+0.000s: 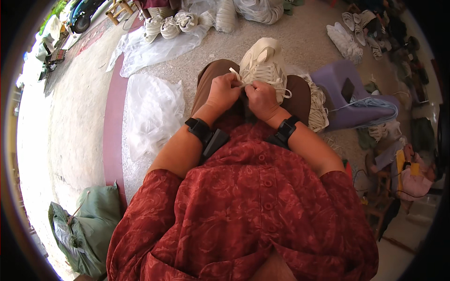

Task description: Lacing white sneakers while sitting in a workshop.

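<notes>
Shoe (pixel 263 65) on lap, stool (pixel 342 89) right.

Fingertips of the left hand (pixel 223 91) and right hand (pixel 262 98) are folded under, so the grip on the white lace (pixel 243 80) cannot be confirmed. The cream shoe (pixel 265 65) has its heel end masked by both hands. The vehicle (pixel 83 14) is cut by the top edge. Items heaped at far right (pixel 412 178) are possibly cloth; too small to tell.
</notes>
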The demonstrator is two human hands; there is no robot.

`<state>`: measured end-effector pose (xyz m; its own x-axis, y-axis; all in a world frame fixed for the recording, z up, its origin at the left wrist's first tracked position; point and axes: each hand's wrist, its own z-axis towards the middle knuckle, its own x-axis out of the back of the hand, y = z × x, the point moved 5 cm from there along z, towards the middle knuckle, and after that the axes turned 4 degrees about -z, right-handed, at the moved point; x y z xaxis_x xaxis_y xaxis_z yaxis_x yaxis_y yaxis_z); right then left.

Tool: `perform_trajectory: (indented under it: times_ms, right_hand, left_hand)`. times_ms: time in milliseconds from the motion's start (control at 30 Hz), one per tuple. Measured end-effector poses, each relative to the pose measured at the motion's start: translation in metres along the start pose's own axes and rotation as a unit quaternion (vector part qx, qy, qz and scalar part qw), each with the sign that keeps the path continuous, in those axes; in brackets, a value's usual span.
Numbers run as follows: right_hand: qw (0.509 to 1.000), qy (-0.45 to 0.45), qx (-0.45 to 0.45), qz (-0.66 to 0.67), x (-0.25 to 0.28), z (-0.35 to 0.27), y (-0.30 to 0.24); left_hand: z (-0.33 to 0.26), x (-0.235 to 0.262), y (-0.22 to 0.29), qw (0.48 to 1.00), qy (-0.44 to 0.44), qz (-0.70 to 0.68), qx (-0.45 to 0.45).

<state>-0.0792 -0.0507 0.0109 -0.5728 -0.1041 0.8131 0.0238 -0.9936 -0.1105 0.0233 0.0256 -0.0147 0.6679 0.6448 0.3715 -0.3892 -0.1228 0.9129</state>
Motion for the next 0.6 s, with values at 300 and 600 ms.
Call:
perform_trajectory:
  times_ms: [300,600]
  right_hand:
    - [0.966,-0.226,0.063,0.110,0.016,-0.058,0.002]
    - [0.999,-0.017,-0.026,-0.036,0.051,-0.028,0.001]
  left_hand:
    - [0.001,0.003,0.010,1.000,0.010,0.028,0.007]
    - [0.035,0.003,0.023,0.953,0.011,-0.275,0.123]
